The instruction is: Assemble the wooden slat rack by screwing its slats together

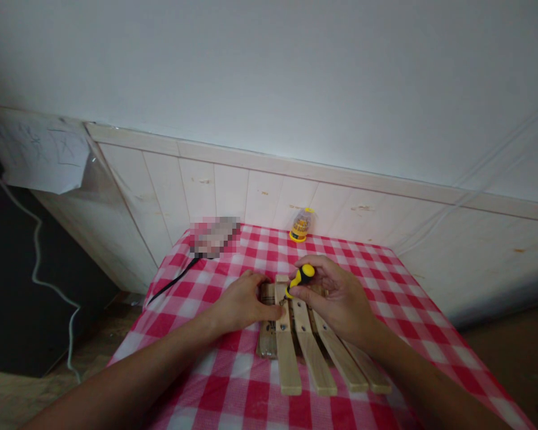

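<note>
My right hand (341,292) grips a short yellow and black screwdriver (302,275) tilted over the leftmost wooden slat (288,361). The driver's tip is by a screw on that slat, though whether it sits in the screw I cannot tell. With its thumb on the same slat and its fingers curled behind the upper end, my left hand (242,301) holds it. Several pale slats fan out toward me, with dark screw heads on them. Beneath them lies a brown, shiny wrapped block (267,346) with dark print, partly hidden by the slats and hands.
A red and white checked cloth (233,382) covers the table. At its back edge stands a clear bottle (302,226) with yellow cap and base. A blurred-out object (215,237) with a black strap (174,279) lies back left. A panelled wall (233,185) rises behind.
</note>
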A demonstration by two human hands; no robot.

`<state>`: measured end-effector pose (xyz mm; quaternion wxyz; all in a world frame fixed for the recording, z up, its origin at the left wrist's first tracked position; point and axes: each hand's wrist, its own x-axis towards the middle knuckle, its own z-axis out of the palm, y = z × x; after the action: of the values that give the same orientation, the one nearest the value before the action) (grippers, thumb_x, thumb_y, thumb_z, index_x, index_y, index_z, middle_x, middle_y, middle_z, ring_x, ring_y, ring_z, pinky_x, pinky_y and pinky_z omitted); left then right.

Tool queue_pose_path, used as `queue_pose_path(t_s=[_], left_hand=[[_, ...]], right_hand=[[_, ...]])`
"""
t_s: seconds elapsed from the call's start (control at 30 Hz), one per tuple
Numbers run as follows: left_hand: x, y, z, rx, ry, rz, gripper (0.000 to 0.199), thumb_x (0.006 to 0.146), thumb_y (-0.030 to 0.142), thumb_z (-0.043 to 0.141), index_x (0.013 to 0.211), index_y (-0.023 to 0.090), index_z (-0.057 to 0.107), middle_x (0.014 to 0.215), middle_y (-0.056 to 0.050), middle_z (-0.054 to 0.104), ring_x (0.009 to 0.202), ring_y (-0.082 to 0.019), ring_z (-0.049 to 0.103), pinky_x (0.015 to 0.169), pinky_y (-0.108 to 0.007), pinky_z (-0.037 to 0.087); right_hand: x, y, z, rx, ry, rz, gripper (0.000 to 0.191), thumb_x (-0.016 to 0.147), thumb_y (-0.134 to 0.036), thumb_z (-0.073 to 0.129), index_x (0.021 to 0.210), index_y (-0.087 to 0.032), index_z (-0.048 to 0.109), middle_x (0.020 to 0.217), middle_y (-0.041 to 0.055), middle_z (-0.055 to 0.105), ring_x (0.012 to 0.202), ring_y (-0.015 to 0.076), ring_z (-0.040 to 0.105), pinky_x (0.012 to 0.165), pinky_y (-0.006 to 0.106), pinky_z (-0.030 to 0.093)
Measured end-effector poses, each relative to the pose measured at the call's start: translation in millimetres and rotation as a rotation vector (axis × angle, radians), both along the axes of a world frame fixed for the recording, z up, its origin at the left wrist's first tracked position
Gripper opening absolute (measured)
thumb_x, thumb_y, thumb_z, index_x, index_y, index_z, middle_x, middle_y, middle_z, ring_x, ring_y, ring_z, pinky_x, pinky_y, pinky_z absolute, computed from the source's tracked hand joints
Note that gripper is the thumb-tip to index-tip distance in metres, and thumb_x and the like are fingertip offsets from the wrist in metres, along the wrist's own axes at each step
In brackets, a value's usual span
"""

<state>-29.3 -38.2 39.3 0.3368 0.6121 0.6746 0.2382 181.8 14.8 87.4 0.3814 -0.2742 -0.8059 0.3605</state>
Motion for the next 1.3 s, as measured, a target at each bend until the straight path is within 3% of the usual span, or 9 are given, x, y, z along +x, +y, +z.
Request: queue_pose_path(t_s=[0.67,0.87,1.3], left_hand=[[-0.9,-0.2,-3.5,0.029,-0.018,0.021,0.062,0.068,0.058,0.083,0.113,0.018,0.073,0.111,-0.010,0.071,0.098,-0.027,0.066,0.081,-0.035,0.051],[-1.0,0.5,-3.9,0.041,-0.003,0.000,0.062,0.069,0.059,0.081,0.113,0.017,0.073,0.109,-0.009,0.070,0.097,-0.027,0.066,0.080,-0.035,0.050],[-0.3,0.1,-3.5,0.023,-0.005,0.014,0.064,0.068,0.059,0.082,0.115,0.016,0.073,0.112,-0.011,0.070,0.100,-0.029,0.067,0.083,-0.036,0.052]], right_hand=[[-4.2,-0.8,-0.9,-0.031,0.008,-0.049,0.027,0.085,-0.030,0.083,0.105,-0.025,0.067,0.090,0.0030,0.076,0.079,0.0194,0.075,0.068,0.031,0.062],[-3.0,-1.3,-4.9,0.064,0.043,-0.054,0.033,0.087,-0.028,0.081,0.118,-0.029,0.070,0.096,0.0026,0.079,0.081,0.0188,0.077,0.071,0.031,0.064],[-2.1,1.6,-7.8,0.076,0.011,-0.059,0.031,0.087,-0.032,0.084,0.114,-0.030,0.070,0.092,0.0009,0.077,0.078,0.0183,0.076,0.067,0.029,0.061]])
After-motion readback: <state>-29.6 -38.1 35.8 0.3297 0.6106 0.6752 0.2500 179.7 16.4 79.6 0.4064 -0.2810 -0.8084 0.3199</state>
